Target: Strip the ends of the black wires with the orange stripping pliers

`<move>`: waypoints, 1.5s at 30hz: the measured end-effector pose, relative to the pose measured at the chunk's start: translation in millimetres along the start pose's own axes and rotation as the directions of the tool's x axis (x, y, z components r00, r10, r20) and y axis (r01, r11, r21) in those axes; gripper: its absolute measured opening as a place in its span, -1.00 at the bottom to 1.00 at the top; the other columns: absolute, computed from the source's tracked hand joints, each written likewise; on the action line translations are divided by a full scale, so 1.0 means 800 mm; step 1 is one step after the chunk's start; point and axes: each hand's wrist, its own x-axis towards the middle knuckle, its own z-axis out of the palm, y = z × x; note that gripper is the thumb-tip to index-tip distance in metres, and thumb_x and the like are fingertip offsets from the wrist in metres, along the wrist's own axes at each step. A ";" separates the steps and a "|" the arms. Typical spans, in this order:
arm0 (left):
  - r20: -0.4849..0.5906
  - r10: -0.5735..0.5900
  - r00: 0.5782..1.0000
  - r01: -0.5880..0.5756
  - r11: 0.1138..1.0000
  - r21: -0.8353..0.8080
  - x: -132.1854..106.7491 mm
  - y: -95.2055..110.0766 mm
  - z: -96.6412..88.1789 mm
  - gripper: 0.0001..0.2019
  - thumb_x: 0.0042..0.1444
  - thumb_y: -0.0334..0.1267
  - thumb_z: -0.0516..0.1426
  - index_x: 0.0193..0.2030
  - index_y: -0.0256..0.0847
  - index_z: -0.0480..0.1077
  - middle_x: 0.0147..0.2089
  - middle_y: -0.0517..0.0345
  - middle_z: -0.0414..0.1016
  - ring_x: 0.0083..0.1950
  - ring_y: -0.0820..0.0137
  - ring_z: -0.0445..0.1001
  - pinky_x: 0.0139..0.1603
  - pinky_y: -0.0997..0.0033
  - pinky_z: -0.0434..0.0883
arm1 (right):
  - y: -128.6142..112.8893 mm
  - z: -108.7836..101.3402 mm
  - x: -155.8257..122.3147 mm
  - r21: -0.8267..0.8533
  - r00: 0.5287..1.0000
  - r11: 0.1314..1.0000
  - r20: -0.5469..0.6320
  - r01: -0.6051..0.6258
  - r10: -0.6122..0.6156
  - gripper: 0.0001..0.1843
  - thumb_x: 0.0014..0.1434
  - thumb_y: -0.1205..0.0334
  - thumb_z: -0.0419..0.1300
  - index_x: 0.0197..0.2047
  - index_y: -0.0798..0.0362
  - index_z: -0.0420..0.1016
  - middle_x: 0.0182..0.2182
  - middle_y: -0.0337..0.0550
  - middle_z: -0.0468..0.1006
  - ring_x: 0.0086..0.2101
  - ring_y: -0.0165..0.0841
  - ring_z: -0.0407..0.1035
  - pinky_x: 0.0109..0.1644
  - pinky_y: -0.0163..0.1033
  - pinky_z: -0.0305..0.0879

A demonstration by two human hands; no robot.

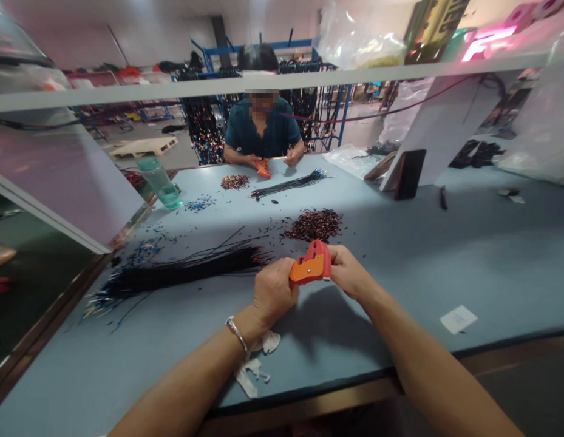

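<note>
My left hand (pixel 276 290) is closed around the handles of a red and orange wire stripper (pixel 309 270), raised above the table. At the tool's head, my right hand (pixel 348 271) has its fingers curled together; the fingertips are partly hidden behind the stripper, and what they hold does not show. Left of my hands lies a long bundle of black wires (pixel 181 271), its far-left tips blue and silvery. Just beyond the stripper is a heap of small dark and coppery pieces (pixel 315 225).
Across the table a co-worker (pixel 262 130) holds a similar orange tool (pixel 263 167) near another wire bundle (pixel 288 184). A greenish bottle (pixel 161 184) stands far left. A phone (pixel 410 175) leans against a panel at right. Crumpled tissue (pixel 252 370) and a white card (pixel 459 319) lie near the front edge.
</note>
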 end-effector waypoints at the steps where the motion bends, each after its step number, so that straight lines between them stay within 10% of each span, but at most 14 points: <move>1: -0.001 -0.005 1.000 0.005 1.000 -0.012 0.000 0.000 0.000 -0.89 -0.01 -0.37 0.06 -0.30 -0.14 0.32 -0.38 0.09 0.47 -0.36 0.28 0.43 -0.34 0.38 0.26 | 0.000 0.000 0.000 -0.004 1.000 1.000 0.006 0.008 -0.008 -0.81 -0.08 0.18 0.29 -0.52 0.12 0.44 -0.59 -0.29 0.42 -0.55 -0.51 0.20 -0.44 -0.38 0.18; 12: -0.004 -0.179 0.984 0.178 0.980 -0.091 0.000 -0.001 -0.001 -0.92 0.06 -0.21 0.13 -0.33 -0.11 0.30 -0.52 0.19 0.42 -0.53 0.33 0.40 -0.47 0.44 0.12 | -0.006 -0.001 -0.002 -0.050 0.996 0.997 0.067 0.057 -0.054 -0.68 0.05 -0.01 0.26 -0.38 0.12 0.53 -0.59 -0.32 0.35 -0.55 -0.50 0.14 -0.45 -0.37 0.10; 19: -0.081 -0.369 0.926 0.291 0.833 -0.471 0.009 -0.008 -0.009 -0.78 0.00 -0.11 0.23 -0.42 -0.14 0.30 -0.53 0.27 0.32 -0.49 0.42 0.31 -0.38 0.45 0.22 | 0.001 -0.008 0.002 -0.106 0.999 0.994 -0.038 0.025 -0.029 -0.74 0.08 0.04 0.22 -0.40 0.08 0.43 -0.62 -0.37 0.23 -0.60 -0.53 0.04 -0.54 -0.38 -0.03; 23: 0.216 -0.315 0.924 0.335 0.399 -0.853 0.011 -0.007 -0.015 -0.76 0.02 -0.13 0.24 -0.30 -0.19 0.32 -0.40 0.20 0.40 -0.37 0.39 0.39 -0.24 0.37 0.34 | 0.000 -0.013 0.004 -0.179 0.974 0.978 -0.180 0.108 -0.140 -0.78 0.09 0.08 0.20 -0.37 0.07 0.46 -0.59 -0.34 0.28 -0.57 -0.51 0.07 -0.50 -0.36 0.02; 26: 0.449 -0.194 0.872 0.460 0.014 -0.888 0.011 -0.003 -0.017 -0.69 -0.01 -0.16 0.27 -0.20 -0.20 0.29 -0.36 0.19 0.42 -0.33 0.36 0.45 -0.20 0.29 0.39 | -0.005 -0.016 0.003 -0.244 0.954 0.958 -0.218 0.152 -0.207 -0.80 0.08 0.10 0.21 -0.36 0.07 0.48 -0.54 -0.31 0.35 -0.53 -0.49 0.15 -0.45 -0.35 0.09; 28: 0.534 -0.097 0.840 0.526 -0.094 -0.845 0.011 -0.002 -0.019 -0.68 -0.03 -0.18 0.28 -0.20 -0.22 0.30 -0.37 0.17 0.42 -0.34 0.35 0.47 -0.20 0.27 0.40 | -0.009 -0.018 0.002 -0.281 0.952 0.946 -0.205 0.163 -0.225 -0.80 0.09 0.10 0.20 -0.36 0.07 0.49 -0.54 -0.30 0.36 -0.52 -0.47 0.17 -0.43 -0.34 0.12; 45: 0.592 0.142 0.793 0.603 -0.049 -0.796 0.003 -0.006 -0.015 -0.64 -0.03 -0.19 0.32 -0.17 -0.28 0.33 -0.35 0.12 0.44 -0.33 0.34 0.48 -0.24 0.26 0.42 | -0.011 -0.021 0.001 -0.659 0.794 0.659 -0.153 0.363 -0.589 -0.85 0.21 0.29 0.11 -0.32 0.05 0.50 -0.45 -0.20 0.51 -0.45 -0.43 0.33 -0.32 -0.34 0.22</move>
